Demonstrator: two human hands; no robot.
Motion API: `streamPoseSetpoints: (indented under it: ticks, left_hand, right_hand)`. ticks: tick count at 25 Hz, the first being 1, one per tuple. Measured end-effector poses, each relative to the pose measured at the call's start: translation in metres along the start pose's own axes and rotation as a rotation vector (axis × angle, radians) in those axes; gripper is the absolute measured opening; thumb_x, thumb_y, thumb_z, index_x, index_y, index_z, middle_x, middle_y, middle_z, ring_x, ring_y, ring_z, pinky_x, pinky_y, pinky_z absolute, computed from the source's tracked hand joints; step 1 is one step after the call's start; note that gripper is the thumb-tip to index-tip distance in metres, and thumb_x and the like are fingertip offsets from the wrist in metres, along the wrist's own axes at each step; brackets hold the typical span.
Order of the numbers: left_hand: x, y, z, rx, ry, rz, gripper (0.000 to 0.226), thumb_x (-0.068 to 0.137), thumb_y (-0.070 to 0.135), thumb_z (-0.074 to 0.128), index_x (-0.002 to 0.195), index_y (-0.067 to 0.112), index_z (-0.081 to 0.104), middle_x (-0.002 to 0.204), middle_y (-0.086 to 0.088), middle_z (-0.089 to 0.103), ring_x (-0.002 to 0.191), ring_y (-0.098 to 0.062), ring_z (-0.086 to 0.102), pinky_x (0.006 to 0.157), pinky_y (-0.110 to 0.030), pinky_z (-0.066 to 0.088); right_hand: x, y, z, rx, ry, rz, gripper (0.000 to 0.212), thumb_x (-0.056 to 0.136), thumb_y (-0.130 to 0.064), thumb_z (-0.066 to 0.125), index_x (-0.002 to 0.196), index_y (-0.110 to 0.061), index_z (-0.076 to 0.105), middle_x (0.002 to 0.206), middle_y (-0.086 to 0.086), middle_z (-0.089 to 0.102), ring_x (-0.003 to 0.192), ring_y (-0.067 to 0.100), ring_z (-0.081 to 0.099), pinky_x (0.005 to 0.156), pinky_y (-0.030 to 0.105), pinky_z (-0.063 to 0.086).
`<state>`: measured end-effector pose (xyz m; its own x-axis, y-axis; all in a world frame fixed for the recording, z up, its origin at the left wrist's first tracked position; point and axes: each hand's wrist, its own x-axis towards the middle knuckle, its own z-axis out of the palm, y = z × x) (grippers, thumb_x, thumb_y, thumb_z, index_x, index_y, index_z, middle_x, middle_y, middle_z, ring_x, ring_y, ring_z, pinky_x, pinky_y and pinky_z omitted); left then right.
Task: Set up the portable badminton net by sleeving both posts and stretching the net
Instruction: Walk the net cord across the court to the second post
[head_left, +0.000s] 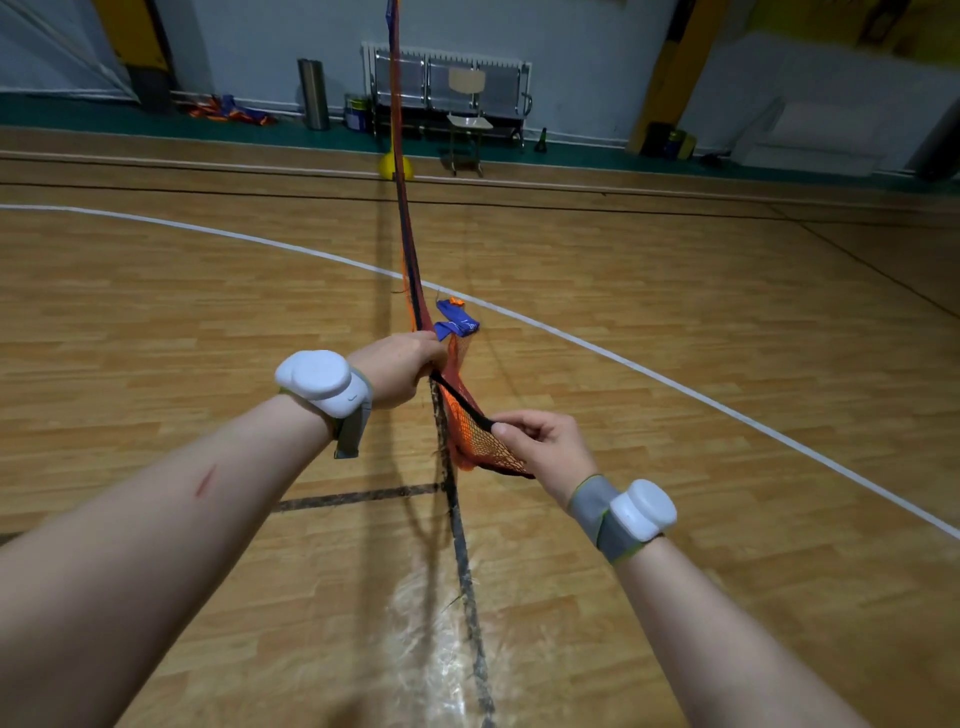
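From the head camera, the net is a bunched rope of orange mesh. It hangs in the air between the two hands, above the wooden floor, and runs away as a thin cord toward a yellow base on the far side of the court. There I cannot tell the post from the netting.

The mesh looks very light and fully limp. It will probably sag, twist and snag on itself, so the open netting is a poor place to pull. The black edge band is the firmer line and the better place to take hold, as is the blue strip that sticks out just past the left hand.

The left hand is stretched forward, knuckles up, with its fingers closed round the gathered net. The right hand sits nearer and lower, its wrist bent inward. Its thumb and forefinger pinch the black band, and its other fingers are curled beneath. The band is drawn taut between the two hands.
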<state>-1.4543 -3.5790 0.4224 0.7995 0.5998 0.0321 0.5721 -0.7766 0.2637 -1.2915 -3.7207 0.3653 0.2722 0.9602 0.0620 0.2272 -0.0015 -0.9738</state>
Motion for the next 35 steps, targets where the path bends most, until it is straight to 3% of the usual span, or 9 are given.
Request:
streamPoseSetpoints:
  ticks: [6, 9, 12, 17, 23, 26, 29, 32, 35]
  left_hand:
    - [-0.013, 0.071, 0.021, -0.158, 0.016, 0.169, 0.028, 0.084, 0.001, 0.047, 0.103, 0.015, 0.061, 0.106, 0.001, 0.064, 0.1, -0.017, 0.057, 0.086, -0.035, 0.047]
    - [-0.026, 0.078, 0.02, -0.115, 0.007, 0.087, 0.023, 0.083, 0.009, 0.05, 0.099, 0.015, 0.064, 0.103, 0.0, 0.065, 0.095, -0.017, 0.058, 0.083, -0.034, 0.049]
    - [-0.042, 0.086, 0.024, -0.068, 0.008, 0.092, 0.014, 0.088, 0.022, 0.057, 0.095, 0.012, 0.064, 0.097, -0.001, 0.06, 0.092, -0.017, 0.054, 0.076, -0.027, 0.043]
    - [-0.059, 0.106, 0.028, -0.032, 0.151, 0.139, 0.01, 0.088, 0.017, 0.057, 0.091, 0.009, 0.063, 0.095, -0.003, 0.058, 0.095, -0.019, 0.051, 0.079, -0.033, 0.043]
    - [-0.078, 0.108, 0.013, -0.065, 0.25, 0.114, 0.005, 0.088, 0.011, 0.057, 0.088, 0.008, 0.061, 0.087, 0.002, 0.052, 0.086, -0.014, 0.045, 0.074, -0.024, 0.036]
    - [-0.087, 0.1, 0.006, -0.047, 0.253, 0.105, 0.006, 0.087, 0.009, 0.057, 0.088, 0.01, 0.062, 0.086, 0.007, 0.048, 0.084, -0.008, 0.041, 0.073, -0.022, 0.035]
    - [-0.097, 0.088, 0.003, -0.03, 0.224, 0.071, 0.007, 0.088, 0.012, 0.056, 0.089, 0.008, 0.061, 0.088, 0.001, 0.053, 0.085, -0.011, 0.042, 0.076, -0.029, 0.04]
    - [-0.11, 0.069, 0.005, -0.007, 0.172, 0.019, 0.009, 0.09, 0.013, 0.054, 0.089, 0.007, 0.06, 0.092, -0.003, 0.056, 0.088, -0.016, 0.047, 0.077, -0.033, 0.042]
    - [-0.117, 0.056, 0.01, -0.007, 0.106, -0.019, 0.006, 0.09, 0.01, 0.052, 0.088, 0.009, 0.058, 0.091, 0.0, 0.053, 0.092, -0.02, 0.051, 0.079, -0.038, 0.045]
  right_hand:
    - [-0.023, -0.002, -0.009, -0.006, -0.038, -0.006, 0.021, 0.086, -0.002, 0.06, 0.105, -0.006, 0.068, 0.101, 0.022, 0.069, 0.083, 0.011, 0.058, 0.066, 0.009, 0.049]
    - [-0.031, 0.0, -0.018, 0.039, -0.067, -0.017, 0.022, 0.086, -0.003, 0.06, 0.094, -0.02, 0.072, 0.088, 0.008, 0.072, 0.078, 0.005, 0.059, 0.07, 0.016, 0.049]
    - [-0.04, 0.009, -0.025, 0.021, -0.071, -0.033, 0.026, 0.083, -0.006, 0.065, 0.078, -0.032, 0.067, 0.072, -0.009, 0.065, 0.064, -0.005, 0.057, 0.065, 0.012, 0.047]
    - [-0.057, 0.033, -0.026, -0.076, -0.083, 0.002, 0.022, 0.084, -0.011, 0.064, 0.074, -0.029, 0.057, 0.07, -0.011, 0.055, 0.057, -0.011, 0.051, 0.058, 0.005, 0.042]
    - [-0.074, 0.041, -0.014, -0.052, -0.111, 0.033, 0.018, 0.086, -0.002, 0.059, 0.079, -0.018, 0.053, 0.07, -0.006, 0.057, 0.055, -0.01, 0.055, 0.056, 0.004, 0.042]
    - [-0.08, 0.042, -0.01, -0.098, -0.105, 0.029, 0.011, 0.091, -0.011, 0.055, 0.082, -0.017, 0.052, 0.07, -0.011, 0.057, 0.059, -0.009, 0.055, 0.059, 0.002, 0.04]
    - [-0.09, 0.036, -0.001, -0.14, -0.03, 0.044, 0.01, 0.092, -0.017, 0.054, 0.082, -0.02, 0.053, 0.068, -0.013, 0.054, 0.061, -0.004, 0.051, 0.057, 0.004, 0.04]
    - [-0.107, 0.023, 0.013, -0.08, 0.007, 0.051, 0.013, 0.091, -0.013, 0.056, 0.088, -0.026, 0.058, 0.062, -0.005, 0.052, 0.054, 0.0, 0.05, 0.051, 0.009, 0.04]
    - [-0.127, 0.006, 0.018, -0.014, 0.024, 0.039, 0.011, 0.088, -0.006, 0.059, 0.09, -0.015, 0.066, 0.067, -0.003, 0.058, 0.053, -0.006, 0.053, 0.052, 0.007, 0.042]
